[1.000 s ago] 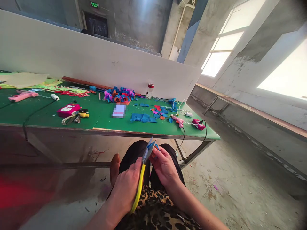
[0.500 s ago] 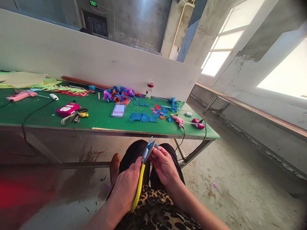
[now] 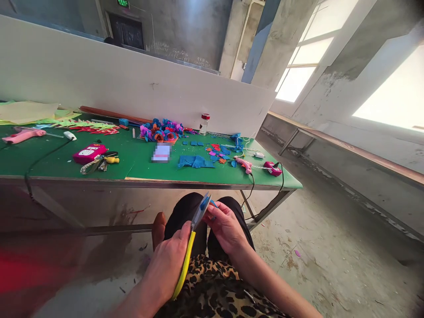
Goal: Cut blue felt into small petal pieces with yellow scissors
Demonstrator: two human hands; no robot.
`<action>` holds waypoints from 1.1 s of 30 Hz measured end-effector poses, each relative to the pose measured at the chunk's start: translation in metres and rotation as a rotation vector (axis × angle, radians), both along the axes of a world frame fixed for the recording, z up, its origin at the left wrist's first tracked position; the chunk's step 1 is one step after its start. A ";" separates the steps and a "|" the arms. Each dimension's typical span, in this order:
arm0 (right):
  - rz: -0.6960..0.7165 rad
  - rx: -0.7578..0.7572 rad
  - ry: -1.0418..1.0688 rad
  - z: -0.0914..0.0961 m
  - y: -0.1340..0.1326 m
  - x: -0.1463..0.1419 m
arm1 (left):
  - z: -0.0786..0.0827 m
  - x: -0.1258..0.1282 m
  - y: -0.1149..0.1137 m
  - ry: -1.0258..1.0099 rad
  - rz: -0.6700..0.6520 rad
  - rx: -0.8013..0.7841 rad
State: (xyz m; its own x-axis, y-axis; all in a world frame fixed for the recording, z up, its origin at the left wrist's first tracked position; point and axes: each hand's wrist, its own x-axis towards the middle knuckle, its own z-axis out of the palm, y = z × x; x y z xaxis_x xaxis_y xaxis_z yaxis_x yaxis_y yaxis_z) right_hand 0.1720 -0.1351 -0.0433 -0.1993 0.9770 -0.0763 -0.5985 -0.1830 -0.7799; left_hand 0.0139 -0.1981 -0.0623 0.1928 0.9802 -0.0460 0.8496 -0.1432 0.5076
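Observation:
Above my lap, my left hand [image 3: 172, 258] is closed round the yellow-handled scissors [image 3: 185, 265], whose blades point up and away from me. My right hand [image 3: 227, 227] pinches a small piece of blue paper [image 3: 214, 203] beside the blades. Part of the blue shows between the slightly parted blades; the fingers hide the rest of it. On the green table [image 3: 159, 174] ahead lie a blue paper strip [image 3: 195, 162] and several blue, red and purple cut pieces [image 3: 218, 151].
Paper flowers [image 3: 162, 130], a lidded jar [image 3: 204, 123] and a phone-like blurred rectangle [image 3: 161, 152] are on the table. A pink glue gun [image 3: 244, 165] with a cord lies at the right, another glue gun [image 3: 24, 136] at the left. A magenta box [image 3: 88, 153] and keys [image 3: 103, 162] sit near the left front edge.
The scissors and my left hand have shifted slightly left and down, with the blades still at the blue paper. My right hand has barely moved. The whole view has shifted a little.

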 end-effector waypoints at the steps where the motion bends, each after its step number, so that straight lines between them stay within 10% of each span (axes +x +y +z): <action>1: 0.007 0.007 -0.008 0.000 0.000 0.001 | -0.001 -0.002 -0.001 0.003 -0.002 -0.006; 33: 0.119 -0.039 -0.094 -0.007 0.003 0.005 | -0.007 -0.012 -0.003 -0.020 -0.062 -0.031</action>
State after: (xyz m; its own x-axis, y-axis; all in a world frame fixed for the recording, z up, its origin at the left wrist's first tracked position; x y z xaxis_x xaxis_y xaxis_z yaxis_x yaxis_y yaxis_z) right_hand 0.1773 -0.1318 -0.0507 -0.3041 0.9427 -0.1374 -0.4950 -0.2796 -0.8227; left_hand 0.0016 -0.2008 -0.0690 0.2546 0.9644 -0.0717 0.8291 -0.1795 0.5295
